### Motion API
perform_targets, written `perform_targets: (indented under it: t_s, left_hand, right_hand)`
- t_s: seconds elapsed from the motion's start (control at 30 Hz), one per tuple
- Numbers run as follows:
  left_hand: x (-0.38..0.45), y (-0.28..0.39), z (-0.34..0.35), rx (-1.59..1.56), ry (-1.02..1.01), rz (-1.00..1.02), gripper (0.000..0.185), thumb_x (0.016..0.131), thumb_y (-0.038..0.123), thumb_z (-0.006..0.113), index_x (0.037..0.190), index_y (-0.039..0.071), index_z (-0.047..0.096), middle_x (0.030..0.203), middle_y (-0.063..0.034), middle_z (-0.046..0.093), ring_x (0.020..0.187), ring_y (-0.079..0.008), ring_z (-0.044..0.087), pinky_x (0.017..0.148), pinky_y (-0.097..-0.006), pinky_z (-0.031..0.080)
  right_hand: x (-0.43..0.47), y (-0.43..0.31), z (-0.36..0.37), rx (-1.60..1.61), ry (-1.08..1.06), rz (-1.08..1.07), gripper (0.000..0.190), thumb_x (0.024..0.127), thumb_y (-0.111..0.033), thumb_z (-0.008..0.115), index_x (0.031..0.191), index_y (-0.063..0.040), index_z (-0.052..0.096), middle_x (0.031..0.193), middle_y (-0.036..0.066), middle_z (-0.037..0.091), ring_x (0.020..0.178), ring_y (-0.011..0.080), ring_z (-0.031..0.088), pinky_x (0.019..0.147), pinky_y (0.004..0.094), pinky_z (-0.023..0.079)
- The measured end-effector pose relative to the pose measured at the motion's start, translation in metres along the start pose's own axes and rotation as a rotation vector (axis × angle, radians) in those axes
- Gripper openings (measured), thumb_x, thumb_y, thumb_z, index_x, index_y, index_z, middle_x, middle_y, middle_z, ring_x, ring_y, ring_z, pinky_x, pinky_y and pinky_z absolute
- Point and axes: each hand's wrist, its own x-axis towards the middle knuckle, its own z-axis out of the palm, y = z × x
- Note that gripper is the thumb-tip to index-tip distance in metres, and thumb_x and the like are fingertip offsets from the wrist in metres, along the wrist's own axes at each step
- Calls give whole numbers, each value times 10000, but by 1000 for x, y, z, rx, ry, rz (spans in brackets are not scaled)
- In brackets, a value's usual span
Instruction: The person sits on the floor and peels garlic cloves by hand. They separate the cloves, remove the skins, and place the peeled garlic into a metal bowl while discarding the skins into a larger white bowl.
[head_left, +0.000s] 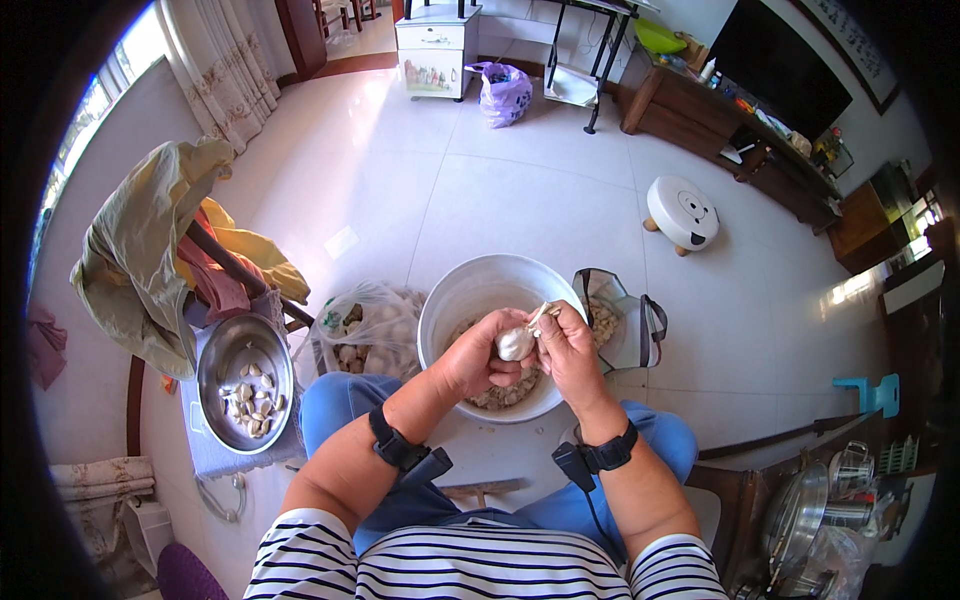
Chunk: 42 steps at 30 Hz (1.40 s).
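A whole garlic bulb (515, 344) with white papery skin is gripped in my left hand (480, 358). My right hand (568, 346) pinches the bulb's dry stem (541, 312) between thumb and fingers. Both hands are above a large white bucket (499, 264), which has garlic skins (504, 395) in its bottom. To the left, a steel basin (245, 328) holds several loose garlic cloves (255, 409). A clear plastic bag (386, 322) of garlic bulbs lies against the bucket's left side. On the right stands an open mesh-sided bag (634, 330) with pale cloves (602, 319) inside.
The basin rests on a cloth-covered seat (214, 461), beside a chair draped with clothes (142, 247). A round white stool (681, 212) stands on the tiled floor. Farther off are a purple plastic bag (504, 96) and a wooden TV cabinet (690, 112). Metal pots (799, 510) sit at lower right.
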Motion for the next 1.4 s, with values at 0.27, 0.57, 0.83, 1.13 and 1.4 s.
perform_targets:
  t_s: [0.27,0.57,0.83,1.13,1.4]
  left_hand:
    - [4,-7,1,36,9,50,204,955,278,445,1108,145,468,754,-95,552,486,-101,367,386,-214,226]
    - [3,-12,5,437,109,367,282,954,253,556,1158,142,398,1043,-32,537,927,-130,554,692,-287,458]
    - [3,-6,2,537,293,404,330,1030,393,451,1210,117,467,1074,-24,530,976,-107,528,741,-266,477]
    - [3,-17,7,518,329,266,415,1039,499,362,1080,108,493,950,-16,520,780,-93,496,575,-247,441]
    - [4,-13,2,272,115,258,358,1033,468,372,1067,137,505,931,-5,521,764,-103,500,579,-260,429]
  right_hand:
    - [-3,4,4,102,120,65,199,1042,-241,486,932,-102,575,652,-64,438,526,15,351,463,189,299]
    - [6,5,-30,-206,154,144,175,1000,-227,547,940,-65,573,671,-4,492,579,84,470,518,250,397]
    - [-3,-24,-7,-640,35,-257,217,975,-122,568,1145,-13,648,901,104,619,810,210,586,764,306,488]
    - [2,-2,5,-498,23,-240,281,1056,-242,453,895,-51,582,739,-43,533,585,38,433,516,210,367]
    - [0,-16,1,495,196,290,299,1042,-319,459,809,-135,496,651,-63,345,531,75,361,530,243,362]
